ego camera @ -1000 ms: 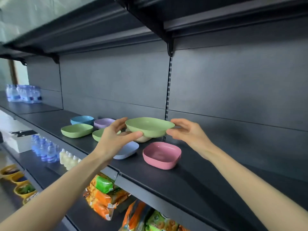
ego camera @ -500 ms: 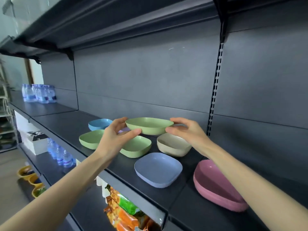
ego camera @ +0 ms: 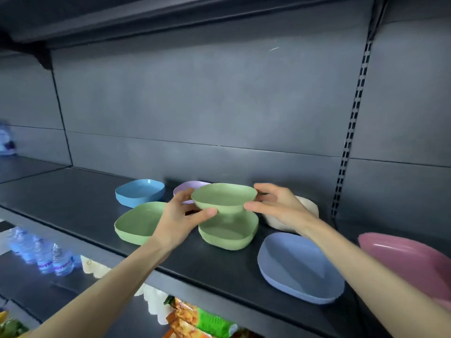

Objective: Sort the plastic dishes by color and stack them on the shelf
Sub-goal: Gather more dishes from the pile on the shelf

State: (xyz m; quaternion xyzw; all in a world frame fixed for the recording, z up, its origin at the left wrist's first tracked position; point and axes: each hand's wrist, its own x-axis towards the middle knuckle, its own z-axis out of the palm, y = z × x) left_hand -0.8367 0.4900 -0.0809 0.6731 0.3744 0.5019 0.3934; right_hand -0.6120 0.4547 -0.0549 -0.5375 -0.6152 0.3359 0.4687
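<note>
A person's left hand (ego camera: 178,220) and right hand (ego camera: 280,208) hold a green bowl (ego camera: 223,196) between them above the dark shelf (ego camera: 73,203). Each thumb presses the bowl's near wall and the fingers curl over its far rim. Directly beneath the grip sits a second green dish (ego camera: 228,236), with a third green dish (ego camera: 136,223) just left of it. A blue dish (ego camera: 140,191) and a purple dish (ego camera: 185,187) stand beyond the grip. A beige dish (ego camera: 310,206) lies behind the right hand, and a grey-blue dish (ego camera: 297,267) and a pink dish (ego camera: 402,257) lie nearer, to its right.

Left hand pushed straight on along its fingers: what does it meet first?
Beyond the held green dish it grips, the left hand would probably meet the purple dish first; depth is unclear.
</note>
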